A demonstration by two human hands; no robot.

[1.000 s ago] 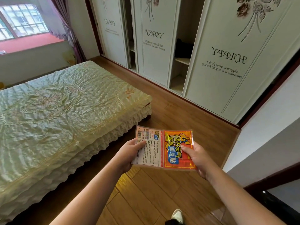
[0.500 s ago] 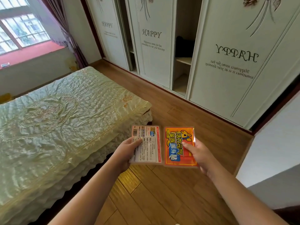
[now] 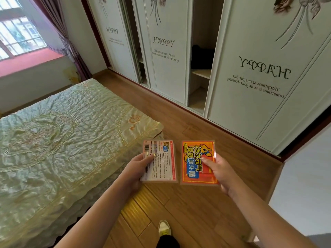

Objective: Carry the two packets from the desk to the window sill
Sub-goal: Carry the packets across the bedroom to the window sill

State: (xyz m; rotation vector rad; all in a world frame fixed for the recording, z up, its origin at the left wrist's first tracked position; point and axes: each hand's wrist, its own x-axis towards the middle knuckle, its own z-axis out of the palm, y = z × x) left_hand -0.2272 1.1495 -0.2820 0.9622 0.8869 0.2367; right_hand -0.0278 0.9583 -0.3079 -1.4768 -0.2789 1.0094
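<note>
While the window sill (image 3: 26, 60) sits way off at the far upper left, past the bed (image 3: 59, 140), both packets are being held out in front over the wooden floor (image 3: 188, 208), so nothing's been set down yet.

The pale packet (image 3: 160, 161), printed back side up, is pinched at its left edge by the left hand (image 3: 136, 170), thumb pressed on top and the other fingers tucked underneath. The orange packet (image 3: 198, 161) is pinched the same way at its right edge by the right hand (image 3: 219, 171), thumb laid across the front. The two packets are held side by side, just apart, long axes pointing away from the body, both roughly flat.

The sill lies forward and to the left of both grips, so the left hand is judged the nearer one. The bed corner is in between, so a path along the strip of floor beside the wardrobe (image 3: 250, 77) is probably needed. A shoe (image 3: 163, 228) is seen at the bottom edge, so it looks like walking is in progress.
</note>
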